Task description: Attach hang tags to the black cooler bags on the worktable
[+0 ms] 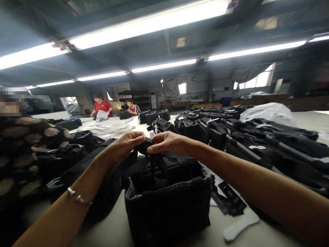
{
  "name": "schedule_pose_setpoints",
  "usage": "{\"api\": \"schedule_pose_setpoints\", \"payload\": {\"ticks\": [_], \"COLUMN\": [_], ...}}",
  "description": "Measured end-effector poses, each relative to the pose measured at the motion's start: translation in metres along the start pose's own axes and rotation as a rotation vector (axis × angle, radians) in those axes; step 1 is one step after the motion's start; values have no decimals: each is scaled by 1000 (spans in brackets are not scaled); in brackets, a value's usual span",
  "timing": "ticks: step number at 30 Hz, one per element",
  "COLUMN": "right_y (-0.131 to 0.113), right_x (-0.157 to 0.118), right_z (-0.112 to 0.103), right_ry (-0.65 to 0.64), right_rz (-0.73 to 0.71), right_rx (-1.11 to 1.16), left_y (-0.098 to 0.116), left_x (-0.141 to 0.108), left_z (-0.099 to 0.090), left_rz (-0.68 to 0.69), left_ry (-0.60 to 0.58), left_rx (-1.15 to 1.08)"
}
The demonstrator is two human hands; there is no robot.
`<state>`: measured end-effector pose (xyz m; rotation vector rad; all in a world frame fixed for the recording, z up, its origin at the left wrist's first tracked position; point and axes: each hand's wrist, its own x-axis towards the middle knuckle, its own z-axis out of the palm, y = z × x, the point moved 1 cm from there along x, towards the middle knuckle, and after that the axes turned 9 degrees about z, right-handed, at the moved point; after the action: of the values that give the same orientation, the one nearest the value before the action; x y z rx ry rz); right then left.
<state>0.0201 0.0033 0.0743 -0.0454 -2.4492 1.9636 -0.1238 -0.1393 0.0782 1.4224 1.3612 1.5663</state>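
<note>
Workroom: a long hall under strip lights [151, 25], with a person in a red shirt [102, 108] busy at a table farther back.
Pale worktable [110, 231]: it runs out under everything here, rows of finished-looking bags [257, 144] packed close on the right, probably to save room.
Black bag [169, 212]: upright on the near part of the table, right in front of the wearer, its mouth open and facing up; I'd guess it sits there so both hands reach it easily.
Black strap [144, 147]: bunched up above the bag's mouth, lengths of webbing hanging below it; held high, it seems, to be in plain sight. Where they join the bag I can't make out.
Left hand [131, 141]: nearly closed, thumb and forefinger pinching the strap from its side.
Right hand [171, 142]: also nearly closed, thumb stretched along the strap, fingertips meeting it opposite the other hand.
Black tags [230, 197]: fanned beside the bag, under the right forearm, likely kept within easy reach.
White notched piece [241, 225]: lying flat near the tags, touched by neither hand.
</note>
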Motion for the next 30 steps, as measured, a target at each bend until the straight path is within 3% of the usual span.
{"api": "schedule_pose_setpoints", "payload": {"ticks": [4, 6, 8, 10, 12, 15, 22, 27, 30], "right_y": [-9, -13, -14, -12, -6, 5, 23, 34, 40], "right_x": [-9, -14, -19, -25, -33, -41, -40, -28, -21], "right_z": [-4, -9, -18, -32, -48, -65, -78, -90, -88], "right_ry": [-132, -202, -202, -120, -35, -9, -128, -100, -91], "right_rz": [0, 28, 40, 41, 63, 132, 243, 245, 205], "right_rx": [289, 330, 295, 250, 203, 130, -57, -221, -278], "left_y": [2, 0, -3, -7, -12, -20, -39, -49, -53], "left_x": [6, 7, 6, 1, -7, -19, -26, -27, -30], "left_z": [0, -1, -4, -7, -10, -13, -28, -31, -34], "left_rz": [31, 61, 89, 92, 40, -67, -77, -167, -155], "left_ry": [-72, -74, -39, -4, -9, -38, -39, -59, -12], "left_rx": [40, -2, -41, -57, -79, -141, -116, -68, -15]}}
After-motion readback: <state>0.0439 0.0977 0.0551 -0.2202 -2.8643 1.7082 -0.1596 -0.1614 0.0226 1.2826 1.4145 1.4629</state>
